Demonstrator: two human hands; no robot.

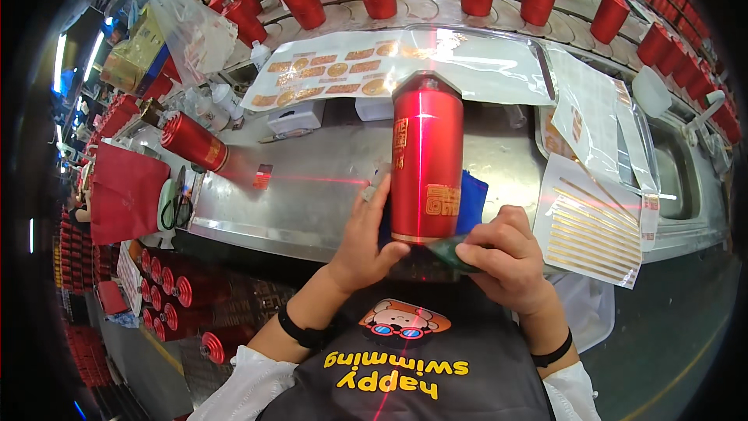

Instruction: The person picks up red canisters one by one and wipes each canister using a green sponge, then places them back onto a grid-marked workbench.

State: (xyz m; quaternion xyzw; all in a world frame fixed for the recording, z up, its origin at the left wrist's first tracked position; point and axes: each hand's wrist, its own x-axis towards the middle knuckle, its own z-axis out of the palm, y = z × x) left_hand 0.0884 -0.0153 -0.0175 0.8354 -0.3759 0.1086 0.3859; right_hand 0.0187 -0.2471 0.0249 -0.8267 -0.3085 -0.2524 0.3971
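Observation:
A glossy red canister [425, 164] with gold markings lies lengthwise in front of me, its base end toward me. My left hand [362, 238] is closed against its lower left side, the thumb by the near rim and something pale on the fingertips. Pinched in my right hand [506, 257] is a dark green flat piece [452, 252], which meets the canister's near rim at the lower right. Beneath the canister is a blue cloth [474, 195]. A thin red light line runs along the canister.
Sheets of gold decals [335, 70] lie beyond the canister, and a gold-striped sheet [592, 226] lies to the right. Another red canister [195, 142] rests at the left. A curved conveyor [421, 9] carries several more. The steel table [296, 210] ends at my apron.

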